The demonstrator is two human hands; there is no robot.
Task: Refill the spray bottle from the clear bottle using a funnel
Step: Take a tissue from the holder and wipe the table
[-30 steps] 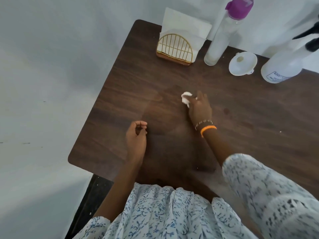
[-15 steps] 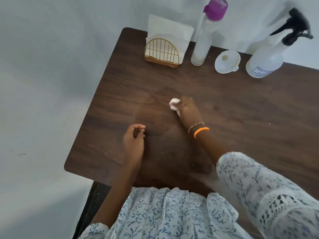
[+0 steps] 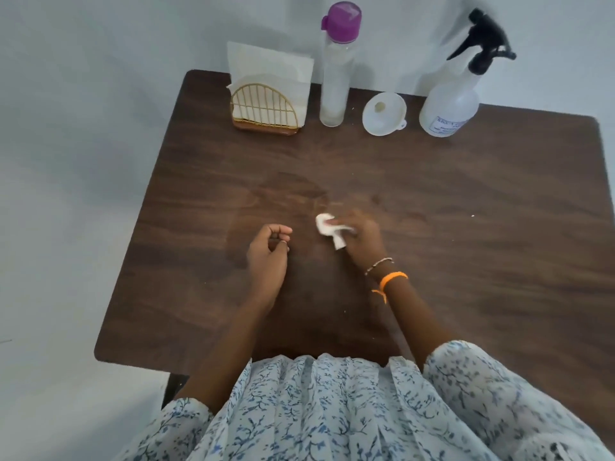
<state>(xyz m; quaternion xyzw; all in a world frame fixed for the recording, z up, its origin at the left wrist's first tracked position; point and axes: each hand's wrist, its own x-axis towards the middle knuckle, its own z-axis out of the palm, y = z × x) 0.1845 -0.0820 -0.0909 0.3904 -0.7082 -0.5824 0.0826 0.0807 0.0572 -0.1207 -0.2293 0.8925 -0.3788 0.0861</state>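
Observation:
A tall clear bottle (image 3: pixel 333 81) with a purple cap stands at the back of the dark wooden table (image 3: pixel 466 211). To its right lies a white funnel (image 3: pixel 384 113), wide end up. Further right stands the white spray bottle (image 3: pixel 449 108) with a black trigger head fitted. My right hand (image 3: pixel 357 241) holds a crumpled white tissue (image 3: pixel 327 227) against the table's middle. My left hand (image 3: pixel 268 254) rests on the table beside it, fingers curled, holding nothing.
A gold wire napkin holder (image 3: pixel 264 109) with white napkins stands at the back left. A pale wall runs behind the table. A faint damp patch shows on the wood around my hands. A tiny white speck (image 3: pixel 473 215) lies to the right.
My right hand has drawn the tissue back toward me across the table. The view has tilted so the whole back row of objects shows. My left hand has stayed put.

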